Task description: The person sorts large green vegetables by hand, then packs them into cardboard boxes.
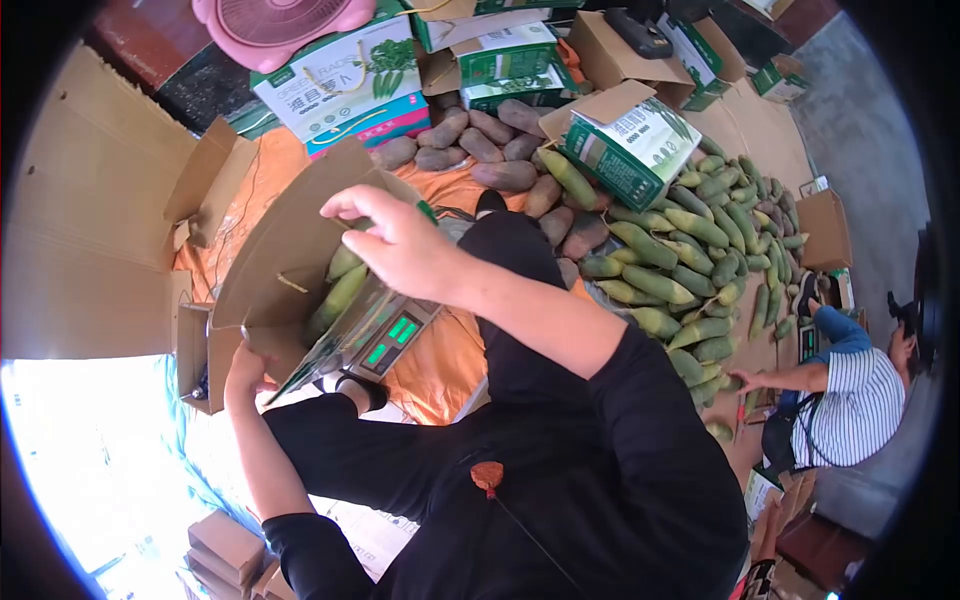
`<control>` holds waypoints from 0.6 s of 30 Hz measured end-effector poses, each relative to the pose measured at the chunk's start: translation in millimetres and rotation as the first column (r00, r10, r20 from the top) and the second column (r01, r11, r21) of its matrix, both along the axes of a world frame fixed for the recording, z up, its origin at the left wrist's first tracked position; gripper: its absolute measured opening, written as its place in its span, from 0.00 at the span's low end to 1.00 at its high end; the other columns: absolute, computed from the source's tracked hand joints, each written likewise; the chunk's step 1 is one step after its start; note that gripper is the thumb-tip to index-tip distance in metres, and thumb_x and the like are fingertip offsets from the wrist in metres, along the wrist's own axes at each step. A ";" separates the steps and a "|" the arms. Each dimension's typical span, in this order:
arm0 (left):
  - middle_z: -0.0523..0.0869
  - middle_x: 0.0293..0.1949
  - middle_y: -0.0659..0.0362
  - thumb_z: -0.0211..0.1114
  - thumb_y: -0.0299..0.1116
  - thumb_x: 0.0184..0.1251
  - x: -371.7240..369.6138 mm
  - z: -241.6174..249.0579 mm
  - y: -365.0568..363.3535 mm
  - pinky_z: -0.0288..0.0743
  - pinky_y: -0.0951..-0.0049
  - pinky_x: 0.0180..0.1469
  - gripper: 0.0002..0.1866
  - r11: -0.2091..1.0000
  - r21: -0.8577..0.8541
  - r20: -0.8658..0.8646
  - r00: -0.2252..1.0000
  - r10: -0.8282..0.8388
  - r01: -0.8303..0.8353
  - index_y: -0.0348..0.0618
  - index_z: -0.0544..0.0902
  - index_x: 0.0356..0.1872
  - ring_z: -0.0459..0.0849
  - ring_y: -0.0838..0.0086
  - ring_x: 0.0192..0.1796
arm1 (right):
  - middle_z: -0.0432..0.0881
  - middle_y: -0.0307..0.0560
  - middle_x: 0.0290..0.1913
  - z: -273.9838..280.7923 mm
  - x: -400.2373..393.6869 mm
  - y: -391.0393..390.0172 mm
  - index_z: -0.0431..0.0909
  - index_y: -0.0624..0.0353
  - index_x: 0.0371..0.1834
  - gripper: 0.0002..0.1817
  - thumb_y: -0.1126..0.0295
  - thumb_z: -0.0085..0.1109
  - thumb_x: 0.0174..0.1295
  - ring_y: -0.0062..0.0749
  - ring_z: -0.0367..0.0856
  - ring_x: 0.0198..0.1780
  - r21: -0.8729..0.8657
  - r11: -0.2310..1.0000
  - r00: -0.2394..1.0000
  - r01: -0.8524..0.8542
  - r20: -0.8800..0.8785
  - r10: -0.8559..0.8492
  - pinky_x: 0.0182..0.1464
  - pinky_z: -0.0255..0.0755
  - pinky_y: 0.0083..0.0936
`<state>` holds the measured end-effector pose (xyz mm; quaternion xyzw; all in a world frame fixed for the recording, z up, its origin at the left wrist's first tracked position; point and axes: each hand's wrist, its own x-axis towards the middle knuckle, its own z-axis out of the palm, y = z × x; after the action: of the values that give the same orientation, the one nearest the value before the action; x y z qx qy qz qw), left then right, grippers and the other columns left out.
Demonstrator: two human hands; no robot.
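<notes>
An open cardboard box point(262, 290) stands tilted in front of me, with green radishes point(340, 300) inside. My left hand point(247, 375) grips its near left corner, fingers curled round the edge. Above the box's opening is my right hand point(410, 248), thumb and forefinger apart, with nothing visible held between them. A short piece of twine point(292, 283) shows on the inner wall. Beside the box, a scale point(385, 345) has lit green digits, too small to read; the box hides part of it.
Green radishes point(660, 285) lie heaped on the right, near reddish-brown ones point(505, 177). Printed cartons point(630, 140) and a pink fan point(280, 25) are at the back. A person in a striped shirt point(850, 410) works at far right. Folded cardboard point(225, 550) is stacked lower left.
</notes>
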<state>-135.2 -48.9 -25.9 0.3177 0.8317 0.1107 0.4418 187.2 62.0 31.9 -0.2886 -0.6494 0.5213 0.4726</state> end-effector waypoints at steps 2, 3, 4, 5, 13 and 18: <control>0.81 0.43 0.49 0.52 0.18 0.57 -2.2 -2.7 2.8 0.83 0.63 0.19 0.24 1.000 0.009 0.028 1.000 0.003 -0.003 0.39 0.66 0.58 0.83 0.61 0.40 | 0.79 0.44 0.39 16.0 35.4 -0.9 0.76 0.63 0.40 0.08 0.76 0.51 0.60 0.25 0.78 0.43 -0.111 0.994 0.997 -0.020 -0.075 0.011 0.46 0.72 0.22; 0.81 0.43 0.49 0.52 0.18 0.57 -3.0 -4.3 3.4 0.83 0.63 0.19 0.24 1.000 0.006 0.035 0.999 -0.016 0.016 0.39 0.66 0.58 0.83 0.61 0.40 | 0.78 0.39 0.35 16.2 56.9 1.4 0.77 0.63 0.40 0.07 0.76 0.51 0.61 0.16 0.75 0.39 -0.158 0.987 0.999 -0.002 -0.050 -0.006 0.41 0.71 0.17; 0.81 0.42 0.49 0.52 0.18 0.56 -4.5 -6.3 2.3 0.82 0.64 0.18 0.24 0.999 0.018 0.008 0.999 -0.036 0.036 0.39 0.66 0.57 0.83 0.61 0.39 | 0.79 0.38 0.35 12.1 76.6 2.4 0.77 0.63 0.40 0.07 0.76 0.51 0.61 0.15 0.75 0.38 -0.144 0.988 0.994 0.058 -0.088 -0.071 0.41 0.70 0.16; 0.81 0.41 0.49 0.53 0.18 0.56 -6.3 -8.3 1.7 0.82 0.64 0.17 0.24 0.998 0.028 -0.020 0.998 -0.058 0.059 0.39 0.67 0.57 0.83 0.61 0.38 | 0.79 0.37 0.35 3.2 96.5 2.6 0.77 0.63 0.40 0.07 0.76 0.51 0.62 0.14 0.75 0.38 -0.132 0.984 0.982 0.121 -0.125 -0.138 0.40 0.69 0.16; 0.82 0.36 0.54 0.50 0.20 0.55 -18.6 -21.8 -0.5 0.79 0.71 0.16 0.21 0.994 0.047 -0.070 0.993 -0.093 0.097 0.39 0.70 0.53 0.81 0.69 0.32 | 0.82 0.46 0.33 -191.7 235.8 -68.4 0.79 0.64 0.36 0.07 0.74 0.56 0.57 0.26 0.79 0.37 -0.343 0.756 0.804 0.557 0.453 -0.386 0.41 0.72 0.24; 0.81 0.31 0.53 0.56 0.24 0.54 0.5 -1.9 -0.1 0.70 0.71 0.25 0.15 0.992 0.065 -0.100 0.990 -0.100 0.107 0.32 0.74 0.45 0.79 0.73 0.29 | 0.82 0.59 0.38 -289.3 270.5 -166.5 0.81 0.61 0.37 0.15 0.65 0.46 0.60 0.51 0.81 0.41 -0.330 0.767 0.441 0.549 0.895 0.070 0.47 0.73 0.38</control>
<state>-134.7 -49.0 -27.9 0.3809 0.8300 0.1011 0.3946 457.7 -104.5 -257.4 -0.7353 -0.5507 0.3934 0.0359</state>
